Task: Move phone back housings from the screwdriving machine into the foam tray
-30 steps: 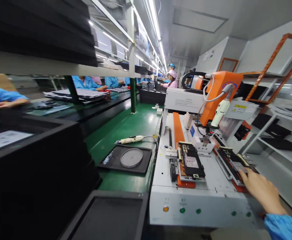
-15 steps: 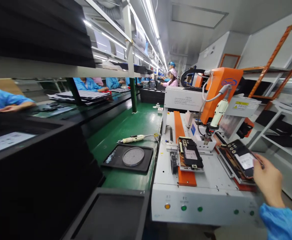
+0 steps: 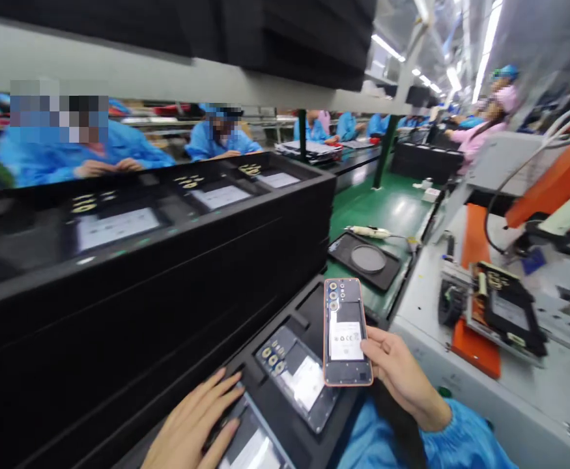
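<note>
Orange-trimmed phone is gripped at its right edge between the thumb and fingers of our right hand, long axis near vertical in view, lens-ring end pointing away from us, labelled back facing us. Left of those fingertips, a second phone lies in the black tray, ring end toward upper left. We hold our left hand with fingers spread over a third phone; whether they touch it, we cannot tell.
</note>
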Action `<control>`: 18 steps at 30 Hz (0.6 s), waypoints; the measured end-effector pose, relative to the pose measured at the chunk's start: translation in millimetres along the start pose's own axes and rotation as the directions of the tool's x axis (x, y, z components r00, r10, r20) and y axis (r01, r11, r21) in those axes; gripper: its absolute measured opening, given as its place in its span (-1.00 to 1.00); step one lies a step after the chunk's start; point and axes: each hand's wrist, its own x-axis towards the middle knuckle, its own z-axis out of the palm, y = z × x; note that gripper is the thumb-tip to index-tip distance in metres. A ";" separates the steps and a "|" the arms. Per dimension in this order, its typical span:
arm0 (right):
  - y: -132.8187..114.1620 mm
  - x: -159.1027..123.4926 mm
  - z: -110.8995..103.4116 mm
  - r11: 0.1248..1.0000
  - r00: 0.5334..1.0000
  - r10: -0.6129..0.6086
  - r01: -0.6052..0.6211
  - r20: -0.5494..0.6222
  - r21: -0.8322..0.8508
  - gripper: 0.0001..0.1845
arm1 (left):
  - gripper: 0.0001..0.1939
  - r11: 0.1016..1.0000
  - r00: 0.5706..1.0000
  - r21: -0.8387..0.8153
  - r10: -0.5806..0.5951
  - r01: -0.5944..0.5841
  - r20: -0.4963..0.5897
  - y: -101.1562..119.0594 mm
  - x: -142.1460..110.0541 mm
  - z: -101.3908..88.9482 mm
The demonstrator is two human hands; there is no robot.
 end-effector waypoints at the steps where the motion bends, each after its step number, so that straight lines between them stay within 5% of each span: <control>1: 4.3 3.2 5.7 1.000 1.000 0.015 -0.015 0.021 -0.001 -0.48 | -0.64 1.000 0.999 0.005 -0.024 0.024 0.029 2.6 1.7 -5.7; 7: 10.2 6.8 24.9 0.997 0.990 0.071 -0.074 0.123 0.021 -0.60 | -0.69 0.989 0.986 -0.076 -0.114 0.123 0.119 14.2 5.3 -23.3; 18: 9.6 7.5 32.2 0.996 0.982 0.082 -0.084 0.168 0.005 -0.60 | -0.69 0.977 0.974 -0.127 -0.148 0.171 0.170 10.4 0.7 -19.2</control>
